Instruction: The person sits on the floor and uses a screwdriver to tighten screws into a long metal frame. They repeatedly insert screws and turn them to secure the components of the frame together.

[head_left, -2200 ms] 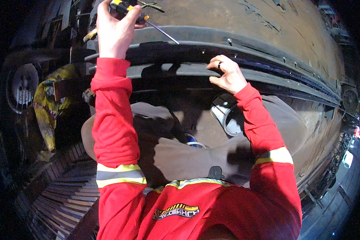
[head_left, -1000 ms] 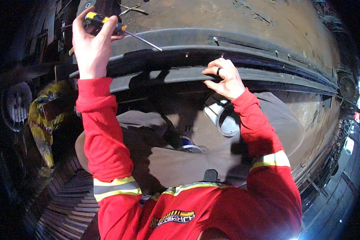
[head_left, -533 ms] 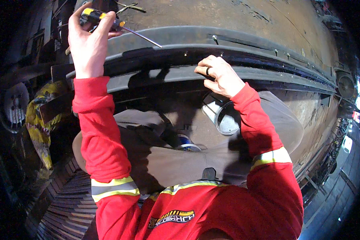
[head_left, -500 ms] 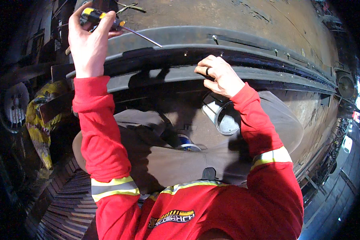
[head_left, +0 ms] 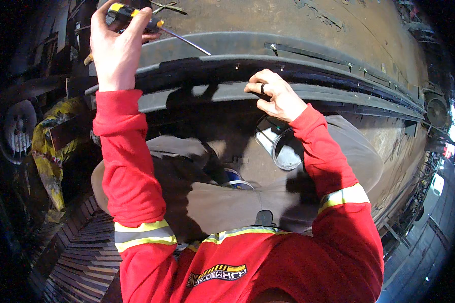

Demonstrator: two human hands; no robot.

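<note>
My left hand is wrapped round the yellow-and-black handle of a screwdriver. Its thin shaft slants down to the right, and the tip lies over the near flange of a long dark metal channel. Lower and to the right, my right hand, with a black ring on one finger, is closed in a pinch at the channel's near edge. Whatever sits between those fingertips is hidden or too small to make out. Small bolts stick up along a dark strip on the channel's far side.
Between my knees stand an open container with pale contents and a blue-and-white tub, partly covered by my trousers. A yellow stained cloth hangs at the left. Beyond the channel spreads a rusty metal surface.
My left hand and the screwdriver have shifted slightly up and to the right. The right hand stays nearly in place, still pinched.
</note>
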